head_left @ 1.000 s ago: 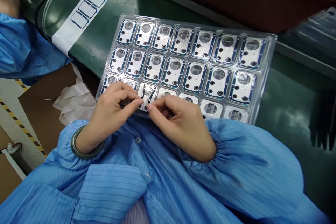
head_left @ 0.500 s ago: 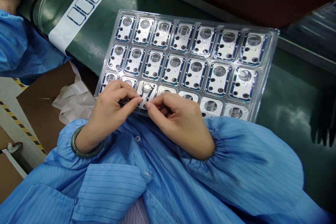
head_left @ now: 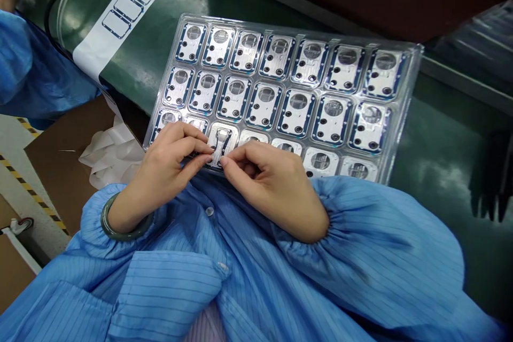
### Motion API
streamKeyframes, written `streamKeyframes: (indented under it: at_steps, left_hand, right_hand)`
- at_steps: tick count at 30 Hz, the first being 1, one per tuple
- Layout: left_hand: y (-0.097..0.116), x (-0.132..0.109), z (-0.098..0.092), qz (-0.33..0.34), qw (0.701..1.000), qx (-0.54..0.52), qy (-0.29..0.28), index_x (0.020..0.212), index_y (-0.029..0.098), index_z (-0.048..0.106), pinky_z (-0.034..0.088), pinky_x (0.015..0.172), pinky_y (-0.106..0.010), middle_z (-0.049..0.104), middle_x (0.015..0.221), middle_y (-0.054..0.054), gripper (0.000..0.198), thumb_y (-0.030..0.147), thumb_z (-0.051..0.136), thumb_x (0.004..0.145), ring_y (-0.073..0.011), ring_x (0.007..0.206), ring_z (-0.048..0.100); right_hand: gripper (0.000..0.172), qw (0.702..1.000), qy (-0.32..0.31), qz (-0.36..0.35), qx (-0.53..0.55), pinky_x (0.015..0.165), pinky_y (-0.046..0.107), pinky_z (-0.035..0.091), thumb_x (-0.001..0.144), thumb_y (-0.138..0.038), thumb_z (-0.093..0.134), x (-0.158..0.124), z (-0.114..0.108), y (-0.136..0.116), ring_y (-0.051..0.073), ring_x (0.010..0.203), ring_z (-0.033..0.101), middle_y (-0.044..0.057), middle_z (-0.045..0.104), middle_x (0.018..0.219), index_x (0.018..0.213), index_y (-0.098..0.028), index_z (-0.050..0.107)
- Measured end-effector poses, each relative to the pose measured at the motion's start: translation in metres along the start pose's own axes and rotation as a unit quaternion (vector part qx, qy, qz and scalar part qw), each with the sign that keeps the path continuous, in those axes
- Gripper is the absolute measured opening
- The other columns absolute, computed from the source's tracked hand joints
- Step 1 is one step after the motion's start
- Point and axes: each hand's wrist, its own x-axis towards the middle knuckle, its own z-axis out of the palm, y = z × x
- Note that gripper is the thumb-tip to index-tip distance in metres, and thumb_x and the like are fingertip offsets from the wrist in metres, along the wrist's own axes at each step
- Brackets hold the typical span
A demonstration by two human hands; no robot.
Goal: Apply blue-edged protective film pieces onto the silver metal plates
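A clear plastic tray (head_left: 414,59) lies tilted in front of me, holding rows of silver metal plates (head_left: 264,112), each with a round recess and small dark holes. Blue frame-shaped gaskets edge the plates of the two upper rows. Over a plate in the lowest visible row, my left hand (head_left: 170,157) and my right hand (head_left: 274,187) pinch a thin blue gasket (head_left: 223,136) from either side. It looks bent inward at the middle, and my fingertips hide part of it. Plates right of it show no blue edging.
A white backing strip (head_left: 94,56) with blue frame gaskets hangs over the green bench's (head_left: 444,117) edge at left. Below it a cardboard box (head_left: 66,171) holds crumpled white strip (head_left: 116,155). A co-worker's blue sleeve (head_left: 36,69) is at far left. Dark prongs (head_left: 491,192) sit at right.
Both hands have shifted very slightly left and still pinch the gasket, which now appears lower over the plate. The co-worker's hand at top left has moved further out of view.
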Motion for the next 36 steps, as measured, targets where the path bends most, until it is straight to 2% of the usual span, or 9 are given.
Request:
streamKeyframes:
  at_steps: [9, 20, 28, 36]
  left_hand:
    - [-0.004, 0.001, -0.001, 0.009, 1.0, 0.013, -0.005, 0.087, 0.02, 0.064, 0.047, 0.088, -0.036, 0.061, 0.099, -0.006, 0.005, 0.018, 0.06, 0.085, -0.019, 0.099, 0.057]
    - [-0.007, 0.003, 0.0, 0.004, 1.0, -0.013, 0.006, 0.088, 0.02, 0.065, 0.047, 0.084, -0.034, 0.062, 0.096, -0.005, 0.005, 0.018, 0.061, 0.084, -0.0179, 0.095, 0.057]
    - [-0.01, 0.003, 0.003, -0.006, 1.0, -0.023, 0.013, 0.087, 0.021, 0.066, 0.047, 0.085, -0.033, 0.062, 0.096, -0.004, 0.005, 0.019, 0.062, 0.084, -0.0174, 0.095, 0.058]
    - [-0.01, 0.003, 0.004, -0.003, 1.0, -0.016, 0.016, 0.087, 0.019, 0.065, 0.048, 0.083, -0.034, 0.061, 0.095, -0.004, 0.004, 0.019, 0.063, 0.083, -0.0174, 0.094, 0.058]
  right_hand:
    - [0.016, 1.0, -0.031, -0.004, -0.001, 0.057, 0.026, 0.042, 0.084, -0.021, 0.056, 0.002, -0.006, -0.001, 0.014, 0.062, 0.058, 0.002, 0.065, 0.067, 0.071, -0.02, 0.065]
    - [0.016, 0.999, -0.034, -0.009, -0.023, 0.058, 0.028, 0.043, 0.086, -0.022, 0.056, 0.001, -0.008, -0.001, 0.015, 0.063, 0.059, 0.003, 0.065, 0.069, 0.073, -0.019, 0.066]
    - [0.016, 0.996, -0.06, 0.007, -0.059, 0.056, 0.028, 0.039, 0.085, -0.021, 0.056, 0.004, -0.01, -0.007, 0.016, 0.063, 0.058, 0.003, 0.067, 0.071, 0.075, -0.02, 0.069]
    - [0.015, 0.993, -0.078, -0.001, -0.093, 0.056, 0.026, 0.037, 0.086, -0.02, 0.055, 0.006, -0.014, -0.002, 0.014, 0.061, 0.056, 0.002, 0.066, 0.071, 0.077, -0.019, 0.067]
